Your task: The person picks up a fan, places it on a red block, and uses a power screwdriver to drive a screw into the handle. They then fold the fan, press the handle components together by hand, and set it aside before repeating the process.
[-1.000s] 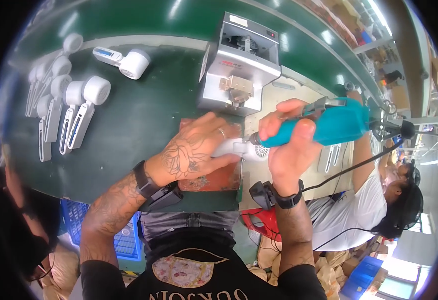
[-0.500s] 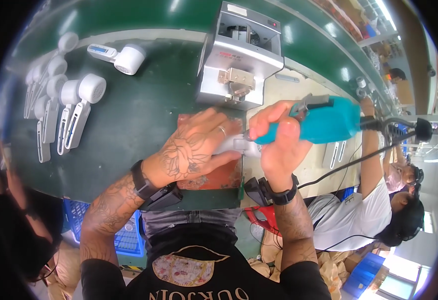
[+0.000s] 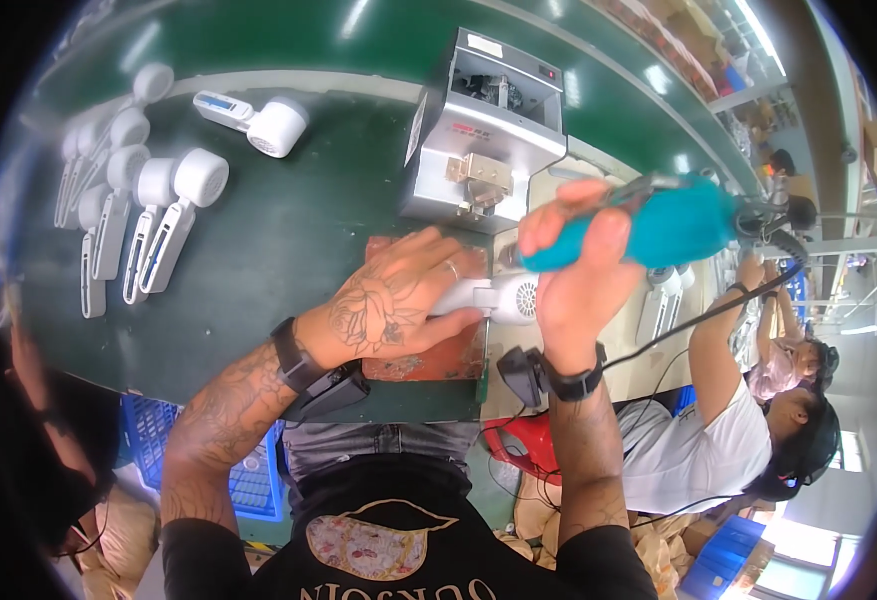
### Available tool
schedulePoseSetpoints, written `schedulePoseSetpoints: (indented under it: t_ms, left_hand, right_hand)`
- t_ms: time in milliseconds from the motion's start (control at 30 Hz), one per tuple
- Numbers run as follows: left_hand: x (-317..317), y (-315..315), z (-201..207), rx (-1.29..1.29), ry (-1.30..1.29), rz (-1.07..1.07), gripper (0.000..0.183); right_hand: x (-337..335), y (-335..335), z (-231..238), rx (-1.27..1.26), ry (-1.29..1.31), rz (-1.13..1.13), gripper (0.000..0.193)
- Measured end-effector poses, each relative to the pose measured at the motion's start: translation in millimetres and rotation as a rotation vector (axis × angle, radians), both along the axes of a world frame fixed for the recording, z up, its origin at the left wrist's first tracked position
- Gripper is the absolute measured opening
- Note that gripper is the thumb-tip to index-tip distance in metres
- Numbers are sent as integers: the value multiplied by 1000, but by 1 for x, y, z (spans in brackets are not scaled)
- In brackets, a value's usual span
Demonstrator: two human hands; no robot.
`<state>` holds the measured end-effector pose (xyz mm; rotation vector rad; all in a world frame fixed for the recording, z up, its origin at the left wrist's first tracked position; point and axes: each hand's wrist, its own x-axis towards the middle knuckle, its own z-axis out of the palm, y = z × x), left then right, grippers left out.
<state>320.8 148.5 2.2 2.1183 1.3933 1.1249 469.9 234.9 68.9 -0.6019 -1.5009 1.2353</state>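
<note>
A white handheld fan (image 3: 514, 299) lies across a reddish-brown mat (image 3: 423, 367), its round grilled head pointing right. My left hand (image 3: 398, 295) is closed over the fan's handle and pins it down; the palm hides most of that handle. In my right hand (image 3: 580, 285) is a teal electric screwdriver (image 3: 683, 222), gripped around its body with its nose pointing left. The screwdriver is raised above and to the right of the fan, apart from the handle joint. Its tip is blurred against the fingers.
Several white handheld fans (image 3: 173, 215) stand grouped at the left, and another fan (image 3: 276, 128) lies farther back. A grey metal machine (image 3: 483, 150) stands beyond the mat. The black cable (image 3: 698, 318) trails right. A co-worker in a white shirt (image 3: 693, 440) sits at the right.
My right hand has lifted the screwdriver away from the fan's joint, up and to the right, uncovering the fan's head. My left hand keeps its hold on the fan.
</note>
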Motion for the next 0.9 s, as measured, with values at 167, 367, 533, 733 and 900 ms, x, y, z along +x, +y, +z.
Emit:
schedulePoseSetpoints:
  t_ms: [167,367,533,733,900]
  left_hand:
    - [-2,-2,-2,-13,-15,23,32]
    - [1,-2,-2,34,-15,-15,41]
    - [-4,-4,-8,26,1,6,40]
    - [-2,0,-3,30,24,-3,40]
    - [-1,1,-4,12,57,-19,40]
  right_hand:
    - [-40,25,9,132,-7,-43,36]
    - [-45,33,-3,126,18,-28,31]
    - [-41,16,2,71,-26,35,34]
    - [20,-21,7,-19,44,87,60]
    - [32,-35,-2,-27,-77,45,70]
